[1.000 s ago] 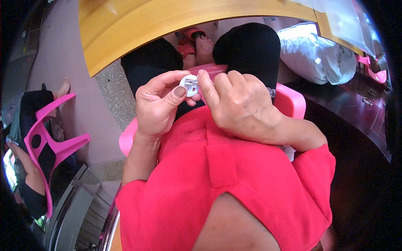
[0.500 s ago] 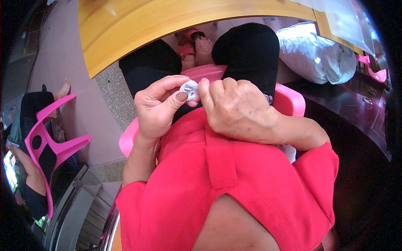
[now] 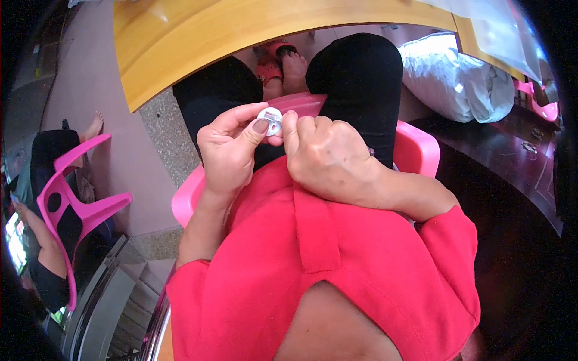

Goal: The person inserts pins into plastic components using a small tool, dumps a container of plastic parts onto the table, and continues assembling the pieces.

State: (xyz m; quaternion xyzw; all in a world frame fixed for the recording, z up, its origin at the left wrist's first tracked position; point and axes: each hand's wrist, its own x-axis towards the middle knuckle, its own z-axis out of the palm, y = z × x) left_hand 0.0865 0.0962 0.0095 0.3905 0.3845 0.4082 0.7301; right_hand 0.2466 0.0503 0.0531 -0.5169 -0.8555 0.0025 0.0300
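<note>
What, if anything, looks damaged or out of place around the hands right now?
Nothing stands out. The left hand pinches a small white round part that looks whole, and the right hand is curled beside it. Finer flaws would be too small to tell.

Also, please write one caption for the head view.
The left hand pinches a small, round, white, plastic-looking piece, the curled right hand close beside it.

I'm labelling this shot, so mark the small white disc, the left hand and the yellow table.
small white disc (image 3: 274,120): head view, visible face.
left hand (image 3: 226,147): head view, near the thumb's base.
yellow table (image 3: 180,39): head view, bare top, toward its left end.
</note>
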